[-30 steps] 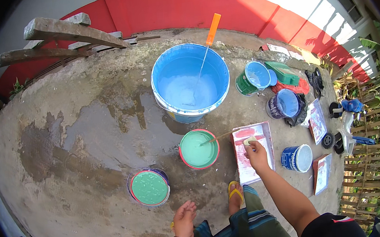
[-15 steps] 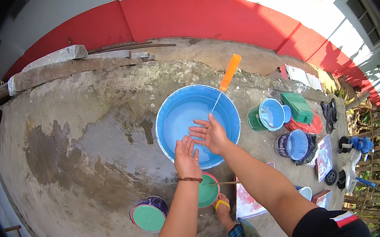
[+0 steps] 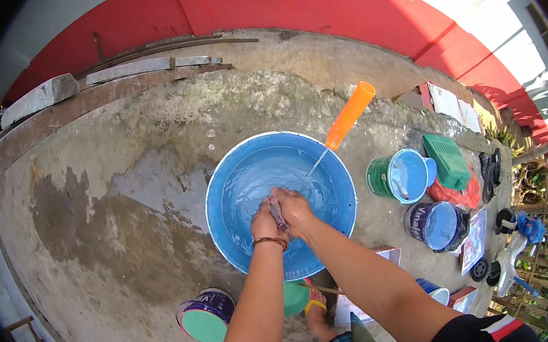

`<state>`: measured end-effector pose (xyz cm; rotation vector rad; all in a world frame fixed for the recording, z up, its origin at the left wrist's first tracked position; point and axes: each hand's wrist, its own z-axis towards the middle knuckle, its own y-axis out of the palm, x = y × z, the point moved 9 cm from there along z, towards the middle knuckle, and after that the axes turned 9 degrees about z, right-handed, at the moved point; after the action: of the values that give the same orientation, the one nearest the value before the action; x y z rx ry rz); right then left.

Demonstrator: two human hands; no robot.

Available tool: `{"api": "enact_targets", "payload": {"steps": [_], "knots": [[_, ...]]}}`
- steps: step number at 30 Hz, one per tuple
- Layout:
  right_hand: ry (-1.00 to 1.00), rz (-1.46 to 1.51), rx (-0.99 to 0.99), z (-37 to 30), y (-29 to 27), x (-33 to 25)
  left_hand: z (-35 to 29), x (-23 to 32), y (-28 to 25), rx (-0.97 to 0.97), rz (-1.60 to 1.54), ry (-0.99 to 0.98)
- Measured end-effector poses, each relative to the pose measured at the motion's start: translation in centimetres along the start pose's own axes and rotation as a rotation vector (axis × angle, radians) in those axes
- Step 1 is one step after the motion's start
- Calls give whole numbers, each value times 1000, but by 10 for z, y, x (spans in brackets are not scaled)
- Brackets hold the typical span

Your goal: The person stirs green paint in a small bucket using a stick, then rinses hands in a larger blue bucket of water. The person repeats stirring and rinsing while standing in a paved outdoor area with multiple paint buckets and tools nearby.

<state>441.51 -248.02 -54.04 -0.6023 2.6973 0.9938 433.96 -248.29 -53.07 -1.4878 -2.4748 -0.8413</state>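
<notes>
My left hand (image 3: 265, 224) and right hand (image 3: 298, 210) are pressed together, fingers curled, low over the water in a large round blue basin (image 3: 215, 207). Between the palms shows a narrow purplish-grey shape (image 3: 279, 217); whether it is a solid object or cupped water, I cannot tell. Ripples spread across the water around my fingers. Against the basin's far right rim leans a tool with an orange handle (image 3: 350, 115), its thin metal rod dipping into the water. Neither hand touches it. A braided bracelet (image 3: 271, 241) circles my left wrist.
Paint pails with green contents (image 3: 205, 326) (image 3: 295, 297) stand near the basin's front. To its right are a green pail (image 3: 382, 178), a dark pail (image 3: 420, 224), a green paint tray (image 3: 446, 159) and a toy tricycle (image 3: 517, 249). Wooden beams (image 3: 48, 121) lie far left.
My hands were apart and bare, palms turned up above the basin. They have come together lower, over the water, which now ripples. The view has shifted slightly.
</notes>
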Motion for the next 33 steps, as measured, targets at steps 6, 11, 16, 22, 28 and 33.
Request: {"api": "enact_targets", "payload": {"steps": [6,11,16,22,28,33], "knots": [[3,197,-108,-62,43,-31,-16,11,2,-78,-280,36],[-21,-65,165,-45,10,-18,-5,-4,-7,-8,-43,-39],[-63,-117,306,-30,-18,-10,5,-24,-7,49,-23,-34],[-64,147,232,-33,-7,-12,9,-15,-8,41,-215,-32],[-121,6,473,-27,-38,-15,3,-18,-5,118,-172,-74],[-251,170,487,-22,-47,-21,0,-24,11,136,-145,-72]]}}
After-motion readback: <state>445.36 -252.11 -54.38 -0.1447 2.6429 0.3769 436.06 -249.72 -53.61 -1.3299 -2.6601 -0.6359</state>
